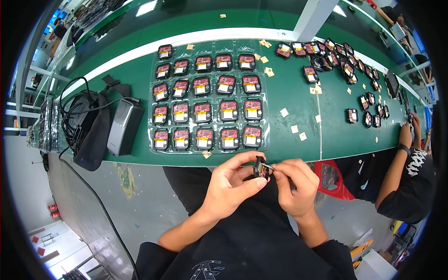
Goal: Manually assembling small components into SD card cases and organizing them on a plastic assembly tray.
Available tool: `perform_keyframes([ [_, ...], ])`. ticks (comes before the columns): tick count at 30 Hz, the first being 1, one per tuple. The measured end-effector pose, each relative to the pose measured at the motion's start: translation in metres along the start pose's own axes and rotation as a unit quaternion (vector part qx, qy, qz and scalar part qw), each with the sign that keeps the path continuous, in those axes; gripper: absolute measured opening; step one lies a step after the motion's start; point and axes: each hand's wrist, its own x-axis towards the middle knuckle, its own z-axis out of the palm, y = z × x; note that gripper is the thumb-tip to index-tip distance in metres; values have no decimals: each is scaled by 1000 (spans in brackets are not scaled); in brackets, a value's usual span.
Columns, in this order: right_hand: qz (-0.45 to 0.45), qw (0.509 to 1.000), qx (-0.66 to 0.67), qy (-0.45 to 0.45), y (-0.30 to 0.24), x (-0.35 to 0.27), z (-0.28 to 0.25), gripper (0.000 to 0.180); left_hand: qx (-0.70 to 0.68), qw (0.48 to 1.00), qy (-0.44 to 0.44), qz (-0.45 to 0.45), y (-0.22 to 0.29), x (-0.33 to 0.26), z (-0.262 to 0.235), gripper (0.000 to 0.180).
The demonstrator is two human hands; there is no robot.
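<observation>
My left hand point(229, 187) holds a small black electronic device housing point(258, 166) on its side between thumb and fingers, just off the bench's front edge. A bit of its red and yellow inside shows. My right hand point(297, 187) is closed in a pinch at the housing's open side. Between those fingertips is a thin, light piece point(268, 166), too small to name. Just beyond my hands lies a clear plastic tray point(152, 128) with rows of similar black housings point(204, 138), each showing a red board, yellow tape and a white patch.
More housings point(347, 69) lie scattered and heaped at the back right of the green bench point(294, 149). Small beige paper squares point(284, 112) are strewn about. A grey box point(125, 127) and black cables point(77, 112) sit left. At right, a co-worker's arm point(396, 163) reaches over the bench.
</observation>
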Motion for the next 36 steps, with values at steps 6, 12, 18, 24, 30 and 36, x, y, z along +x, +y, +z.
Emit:
perform_keyframes([
  [6, 40, 999, 31, 9, -3, 0, 2, 11, -7, 1000, 0, 1, -4, 1, -2, 50],
  [12, 54, 998, 39, 22, -1, -5, 7, 12, -29, 999, 19, -10, -7, 0, 2, 52],
  [18, 75, 995, 66, 28, 0, -8, 9, 11, -26, 999, 25, -3, -10, -2, 3, 51],
  [24, 104, 991, 78, 13, -4, -7, 8, 11, -21, 999, 29, 8, -14, -4, 2, 51],
  [30, 71, 995, 59, 23, -3, -7, 9, 11, -8, 1000, 5, 26, -17, -6, 0, 46],
  [36, 85, 994, 68, 28, -3, -5, 4, 12, -45, 999, 11, 24, -15, -3, -1, 49],
])
